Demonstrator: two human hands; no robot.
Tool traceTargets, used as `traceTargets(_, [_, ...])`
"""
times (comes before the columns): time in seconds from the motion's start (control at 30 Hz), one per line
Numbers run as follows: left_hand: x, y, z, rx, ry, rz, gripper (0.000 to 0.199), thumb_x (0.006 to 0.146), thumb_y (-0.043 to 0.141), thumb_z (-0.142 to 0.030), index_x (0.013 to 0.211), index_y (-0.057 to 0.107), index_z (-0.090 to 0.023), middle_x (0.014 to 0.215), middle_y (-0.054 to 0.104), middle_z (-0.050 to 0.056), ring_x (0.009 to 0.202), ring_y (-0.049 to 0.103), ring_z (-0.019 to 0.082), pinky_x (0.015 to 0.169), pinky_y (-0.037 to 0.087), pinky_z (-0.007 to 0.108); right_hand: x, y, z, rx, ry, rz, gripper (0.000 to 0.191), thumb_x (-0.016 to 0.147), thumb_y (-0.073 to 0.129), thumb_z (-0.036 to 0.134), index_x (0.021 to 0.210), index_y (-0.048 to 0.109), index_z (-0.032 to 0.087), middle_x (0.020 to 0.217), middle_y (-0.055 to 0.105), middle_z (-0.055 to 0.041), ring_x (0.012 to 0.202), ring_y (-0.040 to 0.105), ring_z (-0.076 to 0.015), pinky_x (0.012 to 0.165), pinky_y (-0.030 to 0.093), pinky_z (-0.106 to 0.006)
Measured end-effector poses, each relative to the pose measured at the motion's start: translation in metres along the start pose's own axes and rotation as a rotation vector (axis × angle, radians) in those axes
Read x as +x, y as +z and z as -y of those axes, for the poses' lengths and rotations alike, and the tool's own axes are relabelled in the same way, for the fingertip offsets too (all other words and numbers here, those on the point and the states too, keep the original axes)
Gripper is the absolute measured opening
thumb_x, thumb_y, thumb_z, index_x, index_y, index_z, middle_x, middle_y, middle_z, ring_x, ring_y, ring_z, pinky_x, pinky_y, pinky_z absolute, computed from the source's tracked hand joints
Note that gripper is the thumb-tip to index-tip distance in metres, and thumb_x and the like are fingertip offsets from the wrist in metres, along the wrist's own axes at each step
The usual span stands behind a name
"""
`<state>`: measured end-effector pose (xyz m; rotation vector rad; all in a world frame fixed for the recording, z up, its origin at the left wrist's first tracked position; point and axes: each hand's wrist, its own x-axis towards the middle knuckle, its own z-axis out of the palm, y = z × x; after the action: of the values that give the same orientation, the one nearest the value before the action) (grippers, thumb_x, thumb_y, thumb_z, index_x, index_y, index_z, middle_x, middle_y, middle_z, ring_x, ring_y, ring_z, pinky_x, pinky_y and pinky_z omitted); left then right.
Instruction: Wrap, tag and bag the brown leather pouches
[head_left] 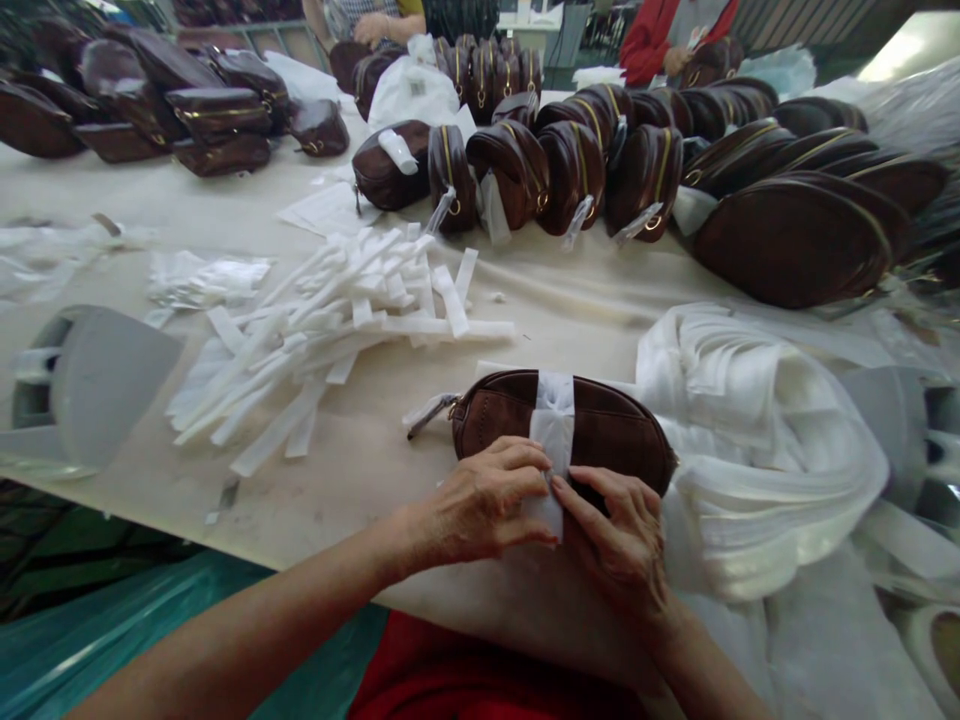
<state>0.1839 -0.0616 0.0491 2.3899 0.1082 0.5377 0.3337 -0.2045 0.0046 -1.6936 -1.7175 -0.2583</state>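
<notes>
Left hand curled at white strip, right hand over brown leather-look pouch — grips unclear; pouch likely light, soft — hold rounded ends.

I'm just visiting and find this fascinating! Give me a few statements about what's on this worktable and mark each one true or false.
1. A flat white strip lies across the dark brown, rounded leather-look pouch nearest the person. True.
2. Fingers of both the left hand and the right hand touch that strip. True.
3. Both hands wear gloves. False: they are bare.
4. The loose heap of narrow white strips lies to the right of that pouch. False: it lies to the left.
5. Dark brown pouches with gold zips stand in a row farther back. True.
</notes>
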Motion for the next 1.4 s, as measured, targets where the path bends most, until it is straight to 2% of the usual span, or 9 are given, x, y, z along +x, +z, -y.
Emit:
traceTargets(0.2, [-0.001,0.020,0.003,0.209,0.039,-0.079,0.009,0.085,0.060,-0.020,0.088,0.056,-0.013,0.096,0.059,0.007,0.100,0.054,0.019,0.091,0.051,0.033,0.000,0.001,0.000,-0.003,-0.025,0.006,0.032,0.086,0.057,0.014,0.117,0.059,0.022,0.108,0.061,-0.0098,0.100,0.056,-0.0226,0.084,0.042,-0.039])
traceTargets(0.33, [-0.007,0.028,0.009,0.309,0.154,-0.138,0.008,0.090,0.051,-0.017,0.093,0.056,-0.013,0.100,0.059,0.007,0.107,0.053,0.018,0.096,0.049,0.032,0.003,0.003,0.000,-0.039,-0.029,-0.001,0.027,0.086,0.057,0.015,0.112,0.061,0.020,0.106,0.062,-0.0104,0.099,0.056,-0.0235,0.085,0.042,-0.041])
traceTargets(0.57, [-0.013,0.034,0.013,0.428,0.218,-0.168,0.016,0.092,0.046,-0.016,0.102,0.055,-0.009,0.102,0.060,0.009,0.112,0.053,0.021,0.095,0.051,0.033,-0.017,-0.012,0.016,-0.001,-0.058,-0.002,0.043,0.083,0.052,0.005,0.122,0.055,0.022,0.105,0.064,-0.0073,0.103,0.057,-0.0210,0.091,0.042,-0.039])
traceTargets(0.67, [-0.012,0.032,0.012,0.416,0.225,-0.159,0.016,0.092,0.045,-0.018,0.100,0.055,-0.009,0.100,0.060,0.009,0.109,0.054,0.021,0.094,0.052,0.033,-0.031,-0.012,0.034,0.047,-0.022,0.104,0.031,0.083,0.054,0.013,0.114,0.060,0.017,0.097,0.065,-0.0087,0.094,0.059,-0.0210,0.083,0.045,-0.036])
traceTargets(0.77, [-0.011,0.031,0.012,0.407,0.231,-0.158,0.015,0.090,0.047,-0.017,0.099,0.055,-0.008,0.100,0.059,0.009,0.108,0.054,0.022,0.094,0.052,0.033,-0.034,-0.003,0.048,0.077,0.036,0.194,0.033,0.084,0.056,0.025,0.114,0.059,0.011,0.105,0.063,-0.0136,0.098,0.056,-0.0251,0.081,0.045,-0.039])
traceTargets(1.0, [-0.009,0.031,0.014,0.392,0.262,-0.173,0.014,0.087,0.052,-0.014,0.098,0.054,-0.006,0.099,0.058,0.009,0.105,0.053,0.022,0.096,0.050,0.033,-0.032,0.001,0.058,0.131,-0.055,0.220,0.040,0.083,0.058,0.033,0.119,0.057,0.015,0.109,0.064,-0.0125,0.102,0.055,-0.0264,0.088,0.039,-0.042])
traceTargets(1.17, [-0.010,0.029,0.014,0.386,0.243,-0.145,0.014,0.088,0.052,-0.016,0.099,0.054,-0.009,0.100,0.058,0.008,0.106,0.053,0.021,0.096,0.050,0.033,-0.042,-0.001,0.052,0.103,0.104,0.193,0.042,0.080,0.043,0.010,0.121,0.052,0.012,0.115,0.058,-0.0140,0.107,0.052,-0.0265,0.088,0.038,-0.042])
traceTargets(1.3, [-0.010,0.029,0.013,0.385,0.235,-0.140,0.015,0.089,0.051,-0.018,0.101,0.053,-0.009,0.100,0.058,0.008,0.108,0.053,0.022,0.095,0.051,0.035,-0.036,0.008,0.050,0.075,0.261,0.214,0.035,0.079,0.049,0.015,0.113,0.056,0.020,0.105,0.059,-0.0094,0.093,0.053,-0.0245,0.077,0.040,-0.038])
traceTargets(1.4, [-0.009,0.029,0.013,0.380,0.251,-0.153,0.014,0.089,0.049,-0.016,0.101,0.052,-0.009,0.098,0.058,0.008,0.107,0.053,0.022,0.094,0.052,0.035,-0.032,0.009,0.052,0.100,0.284,0.259,0.032,0.078,0.056,0.020,0.110,0.058,0.024,0.099,0.058,-0.0075,0.089,0.052,-0.0246,0.075,0.040,-0.038])
